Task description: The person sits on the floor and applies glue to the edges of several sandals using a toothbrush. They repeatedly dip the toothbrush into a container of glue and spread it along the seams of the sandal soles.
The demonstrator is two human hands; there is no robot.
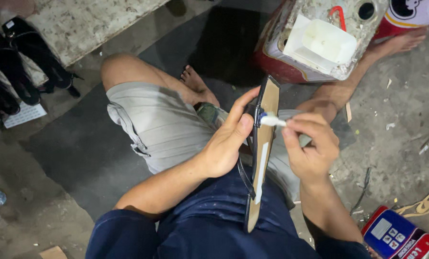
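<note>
Sandal sole (pixel 262 153) held edge-up over lap, left hand (pixel 226 144) closed around it. Right hand (pixel 308 144) pinching small white brush (pixel 273 121) against upper sole. White glue stripe (pixel 261 170) already laid mid-length; lower end bare. Glue tin (pixel 320 38) beyond knees on floor.

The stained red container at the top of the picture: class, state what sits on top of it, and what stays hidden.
On the red container sits a white open plastic tray, which looks empty, beside a red handle loop and a dark round hole. The container's inside cannot be seen.
</note>
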